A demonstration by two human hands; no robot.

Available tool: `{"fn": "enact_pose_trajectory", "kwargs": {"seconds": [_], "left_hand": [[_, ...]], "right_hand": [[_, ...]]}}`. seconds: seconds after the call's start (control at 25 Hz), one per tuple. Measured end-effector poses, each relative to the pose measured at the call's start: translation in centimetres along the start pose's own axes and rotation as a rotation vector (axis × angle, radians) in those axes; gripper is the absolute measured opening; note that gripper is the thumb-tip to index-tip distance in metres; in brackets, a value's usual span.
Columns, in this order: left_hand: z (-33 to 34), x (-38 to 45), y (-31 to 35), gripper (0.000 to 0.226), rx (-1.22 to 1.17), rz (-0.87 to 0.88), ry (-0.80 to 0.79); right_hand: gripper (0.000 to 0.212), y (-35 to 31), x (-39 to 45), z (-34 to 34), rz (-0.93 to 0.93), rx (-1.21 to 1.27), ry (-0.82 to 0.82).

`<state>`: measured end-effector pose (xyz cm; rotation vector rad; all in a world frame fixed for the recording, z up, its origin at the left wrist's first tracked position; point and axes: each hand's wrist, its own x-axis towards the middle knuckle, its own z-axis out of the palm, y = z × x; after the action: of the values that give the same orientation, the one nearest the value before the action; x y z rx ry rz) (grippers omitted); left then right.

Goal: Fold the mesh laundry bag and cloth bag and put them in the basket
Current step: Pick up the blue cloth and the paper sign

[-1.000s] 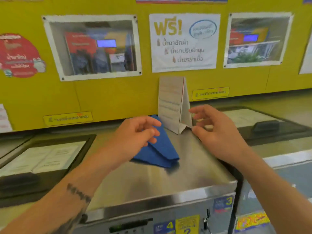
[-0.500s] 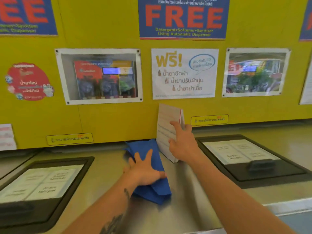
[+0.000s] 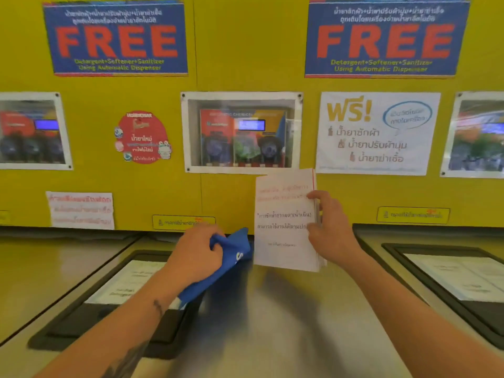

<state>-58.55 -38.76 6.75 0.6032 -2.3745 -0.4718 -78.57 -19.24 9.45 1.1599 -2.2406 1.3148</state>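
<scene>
Left hand point(image 3: 195, 257) closed around blue cloth bag point(image 3: 218, 271), right hand point(image 3: 331, 233) pinching white paper sign point(image 3: 283, 219) by its right edge, steel tabletop point(image 3: 286, 323) beneath, bag lifted, long axis slanting from lower left to upper right toward yellow wall point(image 3: 245, 50)

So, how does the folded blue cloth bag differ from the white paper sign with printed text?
The folded blue cloth bag is soft and crumpled; the white paper sign is stiff and flat. The bag slants low over the steel top; the sign stands upright. The left hand grips the bag, the right hand the sign.
</scene>
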Motion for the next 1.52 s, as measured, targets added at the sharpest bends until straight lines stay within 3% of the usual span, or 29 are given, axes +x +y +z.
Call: {"fn": "enact_pose_trajectory", "kwargs": {"seconds": [0.08,0.2,0.36,0.52,0.64,0.72,0.8,0.92,1.04,1.12,1.28,1.52], "left_hand": [[-4.4,0.4,-3.5,0.007,0.079,0.021,0.118],[-10.1,-0.2,-9.4,0.02,0.207,-0.021,0.303],[-17.6,-3.8,-17.8,0.011,0.203,-0.198,0.364],[-22.6,-8.4,-26.4,0.022,0.307,-0.385,0.474],[-25.0,-11.2,-32.3,0.068,0.516,-0.512,0.404],[-26.0,-12.3,-35.9,0.066,0.664,-0.557,0.305],[-26.8,-12.7,-39.0,0.05,0.744,-0.603,0.251],[-27.9,-11.6,-42.8,0.05,0.668,-0.782,0.357],[-28.5,-9.2,-46.4,0.082,0.484,-0.96,0.508],[-28.3,-7.7,-48.8,0.097,0.513,-0.987,0.472],[-28.0,-6.6,-53.0,0.084,0.617,-1.106,0.357],[-29.4,-5.9,-53.2,0.067,0.54,-1.148,0.396]], "right_hand": [[0.06,-4.1,0.7,2.7,-0.028,0.181,-0.026],[0.061,-10.7,1.3,8.0,-0.045,0.435,-0.116],[0.067,-19.6,2.0,17.6,-0.085,0.598,-0.188],[0.076,-25.8,1.1,27.7,-0.143,0.598,-0.222],[0.081,-28.9,0.2,34.2,-0.16,0.539,-0.275],[0.081,-30.1,-0.5,37.7,-0.177,0.536,-0.339],[0.078,-31.1,-0.6,40.3,-0.203,0.504,-0.372],[0.075,-33.0,0.9,43.9,-0.254,0.408,-0.383],[0.074,-35.2,2.7,47.6,-0.316,0.327,-0.377],[0.075,-36.8,4.0,50.0,-0.342,0.296,-0.388],[0.075,-39.2,5.1,54.9,-0.41,0.218,-0.387],[0.06,-40.4,5.7,56.9,-0.46,0.144,-0.4]]}}
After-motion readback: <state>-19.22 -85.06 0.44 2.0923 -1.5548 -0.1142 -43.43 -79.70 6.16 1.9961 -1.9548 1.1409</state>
